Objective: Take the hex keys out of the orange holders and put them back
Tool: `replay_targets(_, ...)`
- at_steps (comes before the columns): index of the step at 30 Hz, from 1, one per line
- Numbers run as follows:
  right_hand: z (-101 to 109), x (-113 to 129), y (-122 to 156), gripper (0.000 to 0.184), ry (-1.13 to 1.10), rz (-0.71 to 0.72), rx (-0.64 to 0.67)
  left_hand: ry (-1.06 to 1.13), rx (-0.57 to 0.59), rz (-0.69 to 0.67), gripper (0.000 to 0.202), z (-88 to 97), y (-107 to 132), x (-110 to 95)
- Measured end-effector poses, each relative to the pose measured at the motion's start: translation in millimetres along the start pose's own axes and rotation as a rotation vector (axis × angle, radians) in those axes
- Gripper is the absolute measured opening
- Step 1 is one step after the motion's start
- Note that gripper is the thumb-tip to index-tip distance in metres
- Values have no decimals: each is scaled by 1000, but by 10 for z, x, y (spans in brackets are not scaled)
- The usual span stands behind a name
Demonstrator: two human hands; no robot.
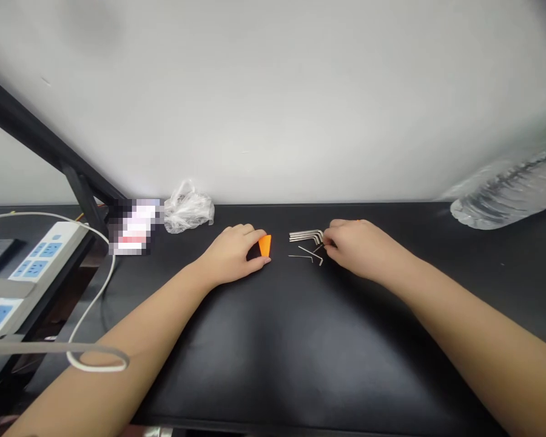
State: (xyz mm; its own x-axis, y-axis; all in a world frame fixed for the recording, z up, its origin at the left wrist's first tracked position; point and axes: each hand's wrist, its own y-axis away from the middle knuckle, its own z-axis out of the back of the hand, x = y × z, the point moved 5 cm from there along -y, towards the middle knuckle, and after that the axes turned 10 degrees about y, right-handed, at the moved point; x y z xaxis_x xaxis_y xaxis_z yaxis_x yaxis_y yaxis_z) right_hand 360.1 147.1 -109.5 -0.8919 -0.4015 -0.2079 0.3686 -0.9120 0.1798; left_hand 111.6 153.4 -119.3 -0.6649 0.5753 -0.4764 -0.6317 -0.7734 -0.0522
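Hex keys [306, 236] are set in a row on the black table [277, 352], between the left hand [233, 254] and the right hand [358, 244], with bent ends toward the right. Smaller keys [310, 255] are scattered just on the near side, one partly covered by the right fingertips. An orange piece [265, 246] is pinched between the left thumb and fingers, by which its left part is concealed. The right fingers are curled together at the bent ends; whether a key is gripped cannot be told. A trace of orange at that hand's far edge cannot be identified. At far left, a crumpled clear bag [189, 210] is placed beside a pixelated item [134, 226]. A clear bottle [512, 191] at right and a power strip [36, 261] at left are cut off.
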Motion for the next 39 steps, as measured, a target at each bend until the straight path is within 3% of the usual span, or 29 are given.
replay_targets(19,15,34,48,30,37,53,-63,-9,0,5,47,-3,-2,-4)
replay_targets(26,-14,37,64,14,96,21,30,-11,9,14,47,-2,0,-7)
replay_targets(29,37,51,87,14,-34,-7,70,-18,13,15,47,2,-5,-15)
replay_targets(34,120,175,68,14,-367,19,16,-20,15,18,46,6,-3,-29)
replay_targets(39,3,249,8,14,-389,16,46,-18,16,30,45,3,10,-33)
